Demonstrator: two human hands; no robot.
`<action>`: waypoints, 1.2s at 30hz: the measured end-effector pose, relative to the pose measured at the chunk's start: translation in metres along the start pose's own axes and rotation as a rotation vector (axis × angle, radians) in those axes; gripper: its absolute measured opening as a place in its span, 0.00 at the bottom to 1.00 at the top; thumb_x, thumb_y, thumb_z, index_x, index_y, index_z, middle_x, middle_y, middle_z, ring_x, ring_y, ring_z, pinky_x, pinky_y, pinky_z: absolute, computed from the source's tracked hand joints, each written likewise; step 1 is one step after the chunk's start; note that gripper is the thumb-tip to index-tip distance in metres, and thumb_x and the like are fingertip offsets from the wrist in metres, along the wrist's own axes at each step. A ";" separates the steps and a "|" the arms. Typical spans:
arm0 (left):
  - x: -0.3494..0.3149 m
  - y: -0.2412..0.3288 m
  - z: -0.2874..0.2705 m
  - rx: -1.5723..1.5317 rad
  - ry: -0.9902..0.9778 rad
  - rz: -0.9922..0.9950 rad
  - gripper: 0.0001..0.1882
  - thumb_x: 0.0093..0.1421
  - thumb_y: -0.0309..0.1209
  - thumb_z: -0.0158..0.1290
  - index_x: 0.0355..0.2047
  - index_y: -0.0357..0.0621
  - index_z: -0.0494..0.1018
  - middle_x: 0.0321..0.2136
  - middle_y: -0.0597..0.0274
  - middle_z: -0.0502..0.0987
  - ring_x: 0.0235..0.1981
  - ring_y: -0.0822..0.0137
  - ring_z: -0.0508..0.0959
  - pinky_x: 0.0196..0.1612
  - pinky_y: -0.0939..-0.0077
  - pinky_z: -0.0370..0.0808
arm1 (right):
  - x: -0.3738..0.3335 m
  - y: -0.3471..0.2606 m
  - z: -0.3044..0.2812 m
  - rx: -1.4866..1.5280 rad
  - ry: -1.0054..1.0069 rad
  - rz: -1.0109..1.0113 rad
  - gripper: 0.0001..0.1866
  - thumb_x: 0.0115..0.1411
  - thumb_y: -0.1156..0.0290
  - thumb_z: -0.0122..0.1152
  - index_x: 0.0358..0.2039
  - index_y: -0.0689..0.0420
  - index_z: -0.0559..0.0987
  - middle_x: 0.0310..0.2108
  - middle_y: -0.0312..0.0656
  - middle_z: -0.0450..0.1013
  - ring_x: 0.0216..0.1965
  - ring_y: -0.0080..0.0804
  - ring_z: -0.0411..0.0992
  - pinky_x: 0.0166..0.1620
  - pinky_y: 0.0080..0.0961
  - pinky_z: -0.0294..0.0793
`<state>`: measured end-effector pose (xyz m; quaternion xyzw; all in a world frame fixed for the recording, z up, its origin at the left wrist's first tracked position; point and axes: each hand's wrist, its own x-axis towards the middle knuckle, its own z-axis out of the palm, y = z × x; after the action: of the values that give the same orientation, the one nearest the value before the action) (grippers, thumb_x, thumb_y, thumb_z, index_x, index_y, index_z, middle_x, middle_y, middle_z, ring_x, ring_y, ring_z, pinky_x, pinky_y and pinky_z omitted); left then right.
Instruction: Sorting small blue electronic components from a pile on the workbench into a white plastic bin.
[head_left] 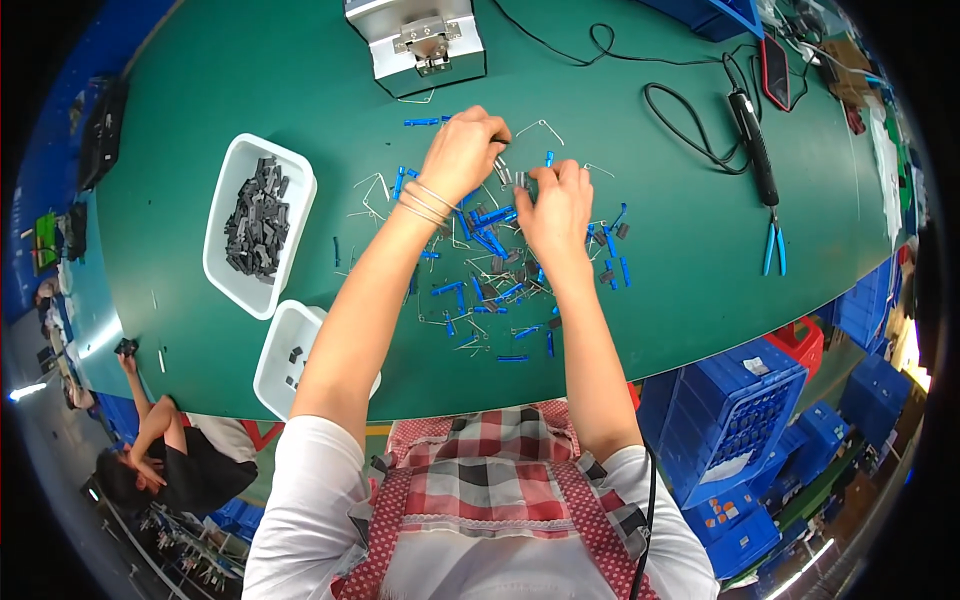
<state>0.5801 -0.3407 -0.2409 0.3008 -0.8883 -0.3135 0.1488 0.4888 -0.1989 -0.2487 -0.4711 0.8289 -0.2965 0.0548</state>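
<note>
My left hand (467, 150), with bands at the wrist, reaches over the far side of a loose pile of small parts. Its fingers are pinched together by a small dark piece that I cannot make out well. Close on its right, my right hand (556, 208) curls its fingers down beside small shiny cylindrical pieces (505, 174); what lies between its fingertips is hidden. Below and between both hands spread blue plastic parts (488, 240), bent thin wire pieces (374, 190) and small dark grey blocks (622, 231).
Left stands a white tray of dark grey pieces (262, 220); a second white tray (275, 365) sits partly behind my left forearm. A metal device (425, 45) is at the far edge. Right lies a black corded tool with blue-handled tips (757, 150). Another person (180, 455) sits lower left.
</note>
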 end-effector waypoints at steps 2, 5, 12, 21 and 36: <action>-0.001 -0.008 -0.004 -0.061 -0.046 0.034 0.06 0.50 0.23 0.59 0.31 0.41 0.78 0.30 0.52 0.77 0.36 0.50 0.78 0.41 0.59 0.76 | -0.002 -0.003 0.010 0.027 -0.033 0.009 0.10 0.47 0.75 0.69 0.31 0.62 0.80 0.36 0.48 0.70 0.42 0.47 0.68 0.46 0.41 0.68; -0.006 -0.017 -0.006 -0.096 -0.126 0.109 0.05 0.50 0.22 0.59 0.29 0.40 0.77 0.30 0.55 0.77 0.36 0.52 0.78 0.40 0.60 0.76 | -0.003 -0.005 0.016 -0.015 -0.054 -0.001 0.11 0.47 0.75 0.68 0.32 0.62 0.80 0.37 0.48 0.70 0.43 0.47 0.68 0.47 0.41 0.67; -0.015 -0.019 -0.016 0.098 -0.184 0.190 0.05 0.48 0.22 0.60 0.26 0.40 0.75 0.30 0.57 0.78 0.36 0.52 0.78 0.40 0.60 0.76 | 0.001 -0.006 0.018 0.024 0.021 -0.006 0.11 0.47 0.76 0.68 0.33 0.61 0.80 0.40 0.47 0.69 0.43 0.46 0.67 0.47 0.41 0.66; -0.047 0.000 -0.020 -0.485 0.118 -0.192 0.08 0.51 0.19 0.63 0.33 0.36 0.78 0.35 0.56 0.78 0.33 0.63 0.82 0.42 0.73 0.81 | 0.006 -0.005 0.023 0.016 -0.031 -0.054 0.06 0.49 0.78 0.65 0.30 0.60 0.78 0.33 0.46 0.72 0.40 0.46 0.69 0.45 0.40 0.67; -0.097 -0.008 0.001 -0.654 0.265 -0.461 0.09 0.56 0.23 0.63 0.37 0.34 0.76 0.34 0.60 0.82 0.35 0.72 0.83 0.40 0.79 0.80 | 0.004 -0.016 0.028 -0.019 0.002 -0.069 0.06 0.48 0.74 0.67 0.28 0.59 0.80 0.34 0.46 0.70 0.41 0.46 0.67 0.45 0.40 0.64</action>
<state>0.6586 -0.2846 -0.2541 0.4663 -0.6247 -0.5627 0.2751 0.5094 -0.2204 -0.2621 -0.4996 0.8151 -0.2908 0.0389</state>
